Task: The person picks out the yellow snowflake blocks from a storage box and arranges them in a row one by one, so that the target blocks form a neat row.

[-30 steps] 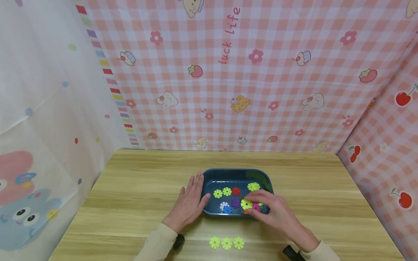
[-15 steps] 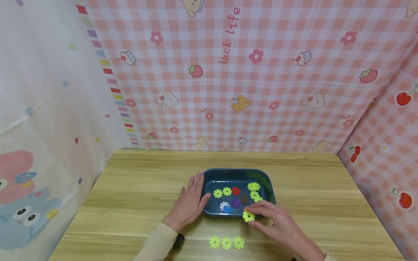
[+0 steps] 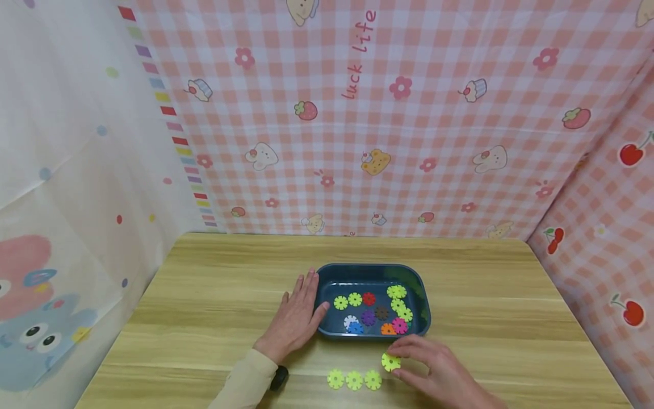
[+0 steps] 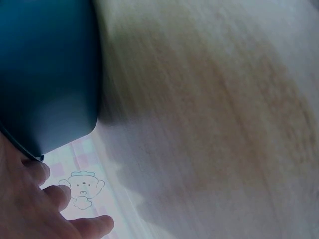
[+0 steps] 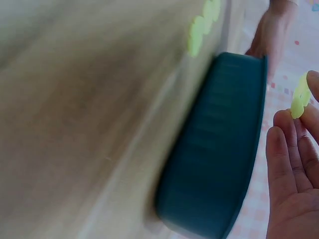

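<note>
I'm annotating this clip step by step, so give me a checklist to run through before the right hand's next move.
1. Right hand has a grip on the yellow-green, notched, plastic-looking disc: ok, pinched at its edge.
2. Disc outside the dark blue-green rectangular tray: ok, in front of it.
3. Left hand touching the tray's left side: ok.
4. Three matching discs lined up: ok, side by side.
5. Held disc set down in that row: not ok, not yet.
6. Held disc's height above the wood-grain tabletop: cannot tell.
</note>
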A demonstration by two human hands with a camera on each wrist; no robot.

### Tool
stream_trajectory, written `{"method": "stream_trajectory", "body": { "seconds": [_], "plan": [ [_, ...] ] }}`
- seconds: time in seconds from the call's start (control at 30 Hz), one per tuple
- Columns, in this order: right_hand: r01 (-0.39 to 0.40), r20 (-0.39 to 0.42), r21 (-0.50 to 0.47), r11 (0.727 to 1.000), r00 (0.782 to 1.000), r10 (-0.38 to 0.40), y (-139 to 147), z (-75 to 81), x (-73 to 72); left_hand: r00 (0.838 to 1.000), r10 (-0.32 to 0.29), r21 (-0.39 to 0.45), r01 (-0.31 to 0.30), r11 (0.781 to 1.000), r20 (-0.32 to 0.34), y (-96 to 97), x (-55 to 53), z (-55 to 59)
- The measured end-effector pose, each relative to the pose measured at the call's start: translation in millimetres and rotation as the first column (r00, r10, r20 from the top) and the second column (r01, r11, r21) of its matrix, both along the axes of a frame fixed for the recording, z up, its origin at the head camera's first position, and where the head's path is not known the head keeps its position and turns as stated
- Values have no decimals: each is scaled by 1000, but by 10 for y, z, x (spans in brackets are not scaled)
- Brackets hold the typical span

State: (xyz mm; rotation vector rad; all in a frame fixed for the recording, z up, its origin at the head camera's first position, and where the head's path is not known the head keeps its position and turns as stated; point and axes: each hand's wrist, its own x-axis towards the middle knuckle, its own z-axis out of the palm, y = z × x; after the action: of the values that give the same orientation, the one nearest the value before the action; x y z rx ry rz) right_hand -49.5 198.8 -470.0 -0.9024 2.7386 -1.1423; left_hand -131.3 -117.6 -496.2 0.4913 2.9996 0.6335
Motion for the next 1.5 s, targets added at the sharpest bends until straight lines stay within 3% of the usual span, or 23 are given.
{"method": "stream_trajectory", "body": {
  "seconds": [0.3, 0.63, 0.83, 1.0, 1.23, 1.5],
  "plan": [
    [-90, 132, -16, 996, 987, 92, 64, -111, -16, 1000, -9, 1, 9, 1000, 1, 7, 5, 5],
    [-122, 233, 34, 992, 966, 111, 107, -171, -78, 1000, -16, 5, 16, 1000, -17, -5, -1, -12],
    [-180, 320, 42, 983, 934, 157, 114, -203, -104, 1000, -16, 18, 16, 1000, -20, -2, -4, -8],
    [-184, 381, 62, 981, 913, 147, 87, -201, -118, 1000, -17, 23, 17, 1000, -14, -4, -3, -15],
    [-161, 417, 95, 982, 903, 108, 81, -234, -172, 1000, -17, 24, 18, 1000, -5, -8, 5, -11],
    [-184, 396, 99, 978, 909, 131, 104, -295, -183, 1000, -19, 20, 19, 1000, 1, -10, 0, -5]
  ]
}}
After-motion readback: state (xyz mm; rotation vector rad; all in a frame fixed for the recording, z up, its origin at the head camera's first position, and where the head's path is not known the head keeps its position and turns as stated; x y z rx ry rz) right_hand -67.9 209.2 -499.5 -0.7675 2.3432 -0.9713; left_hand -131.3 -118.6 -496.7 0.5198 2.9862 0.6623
